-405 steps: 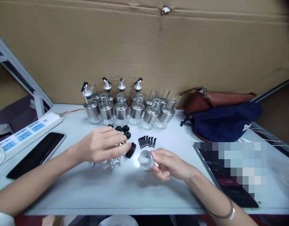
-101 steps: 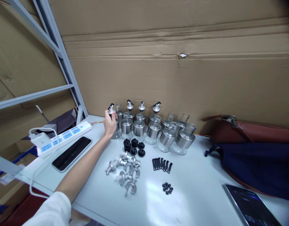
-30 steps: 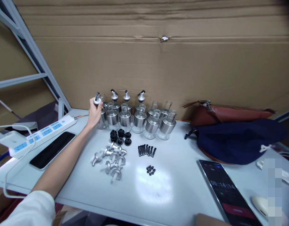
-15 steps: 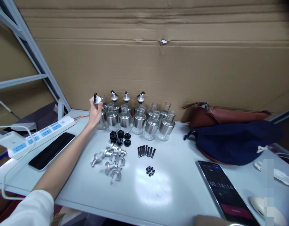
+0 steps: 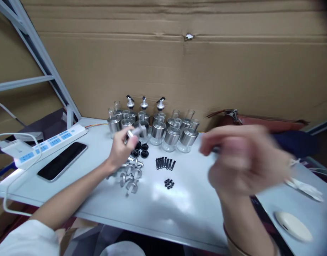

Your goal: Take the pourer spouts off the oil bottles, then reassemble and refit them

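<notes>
My left hand (image 5: 122, 146) is closed around a silver pourer spout (image 5: 137, 131), held above the black stoppers (image 5: 144, 154) and in front of the glass bottles with steel bands (image 5: 158, 129). My right hand (image 5: 240, 160) is raised at the right, blurred, its fingers curled in a pinch; a small dark thing shows at the fingertips, too smeared to name. Loose silver spouts (image 5: 131, 176) lie below my left hand. Black levers (image 5: 165, 163) in a row and small black rings (image 5: 169, 183) lie mid-table. Three back bottles carry pourers (image 5: 160, 104).
A power strip (image 5: 51, 144) and a black phone (image 5: 62, 161) lie at the left. Toward the right are a brown bag (image 5: 275, 123), a partly hidden phone (image 5: 272, 225) and a white mouse (image 5: 293, 226). A cardboard wall (image 5: 163, 67) stands behind.
My left hand has moved right and nearer from the leftmost bottles, with the spout in it. My right hand has come up into view at the right. The camera view has shifted slightly.
</notes>
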`<state>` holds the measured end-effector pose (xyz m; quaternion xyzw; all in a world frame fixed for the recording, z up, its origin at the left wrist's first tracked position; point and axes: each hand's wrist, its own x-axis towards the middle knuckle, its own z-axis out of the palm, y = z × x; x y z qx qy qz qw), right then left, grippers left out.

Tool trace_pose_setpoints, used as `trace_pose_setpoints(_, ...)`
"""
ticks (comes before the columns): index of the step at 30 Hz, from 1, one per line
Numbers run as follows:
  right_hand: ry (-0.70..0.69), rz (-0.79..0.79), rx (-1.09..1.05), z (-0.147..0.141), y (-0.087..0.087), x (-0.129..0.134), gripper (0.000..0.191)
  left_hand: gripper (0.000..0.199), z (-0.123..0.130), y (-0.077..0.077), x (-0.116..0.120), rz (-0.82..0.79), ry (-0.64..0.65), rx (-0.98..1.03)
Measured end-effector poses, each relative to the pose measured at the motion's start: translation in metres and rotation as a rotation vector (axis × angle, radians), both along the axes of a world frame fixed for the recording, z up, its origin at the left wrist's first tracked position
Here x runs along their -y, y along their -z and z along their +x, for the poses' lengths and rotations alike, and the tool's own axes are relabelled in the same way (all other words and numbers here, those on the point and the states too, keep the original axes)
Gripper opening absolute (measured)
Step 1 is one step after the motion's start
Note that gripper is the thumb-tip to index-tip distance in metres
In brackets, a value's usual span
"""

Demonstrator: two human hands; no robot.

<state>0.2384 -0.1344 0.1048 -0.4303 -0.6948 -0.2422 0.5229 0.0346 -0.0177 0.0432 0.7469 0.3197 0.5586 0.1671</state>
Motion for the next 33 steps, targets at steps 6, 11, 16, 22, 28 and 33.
trace_pose_setpoints(6,-0.188,-0.142,0.192,-0.013,0.051,-0.032,0.052,0.027,0.008,0.024,0.034,0.276,0.108,-0.331)
trace_pose_setpoints(11,-0.138,-0.196,0.195,-0.015,0.075,-0.035,0.054,0.025,0.004,0.028,0.031,0.351,0.132,-0.451)
trace_pose_setpoints(16,-0.098,-0.296,0.135,-0.018,0.082,-0.028,0.05,0.017,0.002,0.028,0.036,0.401,0.138,-0.485)
trace_pose_setpoints(22,-0.163,-0.244,0.127,-0.022,0.084,-0.026,0.036,0.023,0.001,0.03,0.037,0.225,0.293,-0.51)
trace_pose_setpoints(28,-0.2,-0.174,0.194,-0.022,0.085,-0.024,0.041,0.036,-0.002,0.029,0.036,0.314,0.409,-0.512)
trace_pose_setpoints(33,-0.218,-0.152,0.227,-0.024,0.084,-0.022,0.048,0.055,0.0,0.031,0.041,0.269,0.465,-0.4)
